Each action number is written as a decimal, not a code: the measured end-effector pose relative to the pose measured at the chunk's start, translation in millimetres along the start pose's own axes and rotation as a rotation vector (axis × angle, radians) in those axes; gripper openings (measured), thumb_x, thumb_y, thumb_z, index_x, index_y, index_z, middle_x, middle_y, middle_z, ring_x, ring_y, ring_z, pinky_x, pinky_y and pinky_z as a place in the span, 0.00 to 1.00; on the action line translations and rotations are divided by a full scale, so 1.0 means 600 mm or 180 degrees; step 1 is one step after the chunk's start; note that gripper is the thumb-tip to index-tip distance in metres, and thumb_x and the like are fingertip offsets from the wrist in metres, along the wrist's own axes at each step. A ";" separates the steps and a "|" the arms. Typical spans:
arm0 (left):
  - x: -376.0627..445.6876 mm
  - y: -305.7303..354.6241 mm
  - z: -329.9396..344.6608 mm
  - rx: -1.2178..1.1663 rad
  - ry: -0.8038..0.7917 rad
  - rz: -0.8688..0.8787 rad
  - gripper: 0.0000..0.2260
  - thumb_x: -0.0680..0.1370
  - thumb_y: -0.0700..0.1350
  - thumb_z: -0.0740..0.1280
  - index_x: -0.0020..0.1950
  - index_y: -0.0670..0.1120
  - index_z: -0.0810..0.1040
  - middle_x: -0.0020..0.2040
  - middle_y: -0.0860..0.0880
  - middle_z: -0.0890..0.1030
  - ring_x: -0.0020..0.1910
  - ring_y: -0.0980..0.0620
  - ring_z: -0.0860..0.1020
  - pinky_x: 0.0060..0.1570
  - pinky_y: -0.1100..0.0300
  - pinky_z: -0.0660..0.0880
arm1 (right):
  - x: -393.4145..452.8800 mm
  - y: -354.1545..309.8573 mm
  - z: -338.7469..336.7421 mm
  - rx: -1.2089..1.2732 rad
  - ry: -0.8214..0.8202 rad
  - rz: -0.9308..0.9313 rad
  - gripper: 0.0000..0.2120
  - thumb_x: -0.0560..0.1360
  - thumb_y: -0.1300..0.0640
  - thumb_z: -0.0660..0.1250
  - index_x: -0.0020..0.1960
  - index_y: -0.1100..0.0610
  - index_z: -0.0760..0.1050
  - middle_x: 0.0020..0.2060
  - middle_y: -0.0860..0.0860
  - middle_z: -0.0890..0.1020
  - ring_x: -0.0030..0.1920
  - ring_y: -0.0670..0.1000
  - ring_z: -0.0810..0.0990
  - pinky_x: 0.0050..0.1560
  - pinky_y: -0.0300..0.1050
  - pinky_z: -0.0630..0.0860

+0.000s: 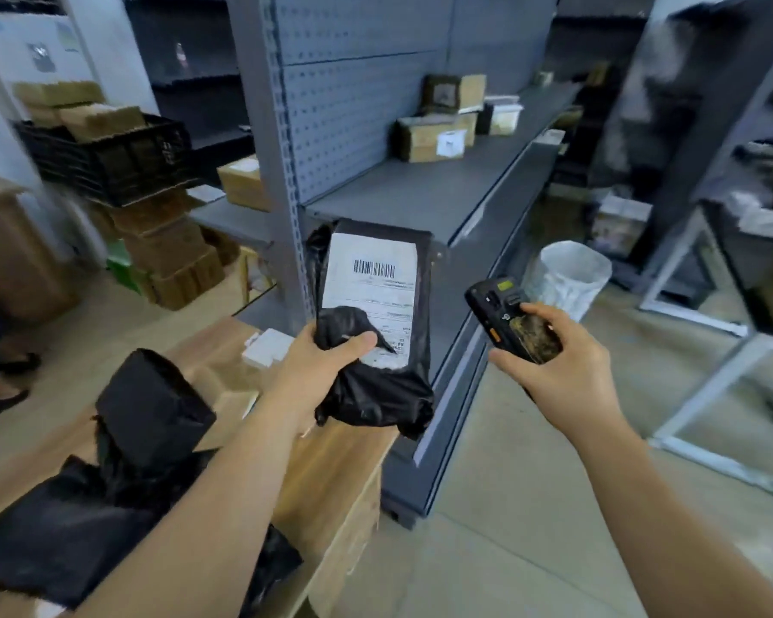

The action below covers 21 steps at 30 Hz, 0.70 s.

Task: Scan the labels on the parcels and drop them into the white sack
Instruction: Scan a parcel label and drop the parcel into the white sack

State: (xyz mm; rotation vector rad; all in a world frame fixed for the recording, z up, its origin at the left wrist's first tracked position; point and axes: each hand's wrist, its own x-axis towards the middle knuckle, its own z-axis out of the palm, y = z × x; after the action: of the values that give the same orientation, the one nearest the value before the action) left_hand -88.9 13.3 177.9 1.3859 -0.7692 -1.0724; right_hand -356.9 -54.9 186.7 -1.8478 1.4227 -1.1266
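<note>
Left hand: your left hand [320, 356] gripped a black parcel [373, 323] at its lower end, thumb laid across the front and fingers wrapped behind, holding it up in the air in front of the shelving.
Right hand: your right hand [558, 354] held a handheld scanner [512, 321], fingers curled round its body and thumb resting on its face; its head pointed up and to the left, toward the parcel.
Parcel position: it stood nearly upright, long axis vertical, above the corner of the wooden table [331, 448], just to the left of the scanner and apart from it.
Label: a white label [371, 287] faced you, its barcode [374, 268] near the top; your thumb covered the lower left corner only, so the barcode was clear.
Key relation: the barcode lay up and left of the scanner's head, which looked tilted that way; I judged the scan needed little more than a slight aim.
Sack: the white sack [567, 278] stood open on the floor beyond and right of the scanner, nearer your right hand than the left that carried the parcel, so the drop would mean reaching across.
Materials: the parcel was soft, crinkled black plastic film, bunched where you gripped it; the label flat paper; the scanner hard black plastic; the sack thin and translucent.
Waiting: more black parcels [152, 412] lay heaped on the table by your left forearm.
</note>
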 end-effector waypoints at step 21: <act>0.157 -0.037 0.699 0.0149 -0.1026 -0.0262 0.15 0.74 0.47 0.74 0.59 0.50 0.79 0.51 0.49 0.86 0.50 0.48 0.85 0.50 0.53 0.80 | 0.160 0.404 -0.461 -0.0092 0.0998 0.0639 0.27 0.65 0.47 0.79 0.61 0.39 0.74 0.51 0.37 0.77 0.54 0.45 0.77 0.54 0.46 0.77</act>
State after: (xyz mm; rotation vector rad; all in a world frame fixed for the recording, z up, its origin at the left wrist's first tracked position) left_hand -443.9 -230.4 175.3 1.3086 -0.9813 -1.3706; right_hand -707.6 -198.4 155.2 -1.5524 1.7625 -1.3391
